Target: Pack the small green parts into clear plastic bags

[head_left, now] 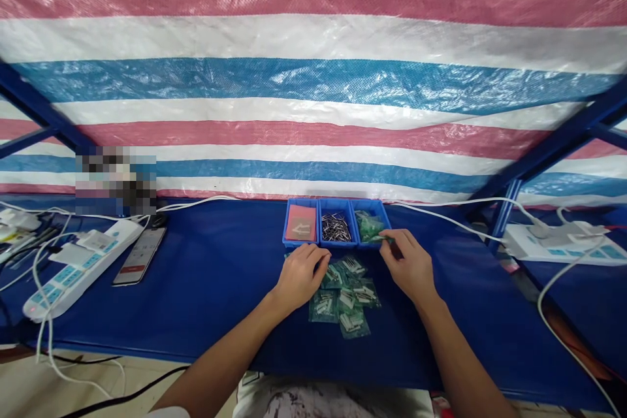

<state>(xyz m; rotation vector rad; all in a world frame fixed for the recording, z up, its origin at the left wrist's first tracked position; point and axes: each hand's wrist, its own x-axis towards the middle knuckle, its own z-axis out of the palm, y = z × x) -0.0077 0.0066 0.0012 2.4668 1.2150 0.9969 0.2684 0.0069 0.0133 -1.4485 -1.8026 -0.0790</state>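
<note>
Three blue bins stand side by side. The left bin [285,222] holds pink and brown card-like pieces, the middle bin [335,244] many small metal pins, the right bin [375,245] green plastic bags. My right hand [409,266] is at the right bin's front corner, thumb and fingertips pinched on a green plastic bag [386,238]. In front of the left bin, my left hand [300,276] has its fingers bent together; what they hold, if anything, is hidden. Between my hands lie several filled green bags [323,304] with pale and metal pieces inside.
A phone [140,257] and a white power strip [83,268] with cables lie on the left of the blue table [210,287]. Another power strip [563,245] is at the right. A striped plastic sheet [313,130] hangs behind, between blue frame posts.
</note>
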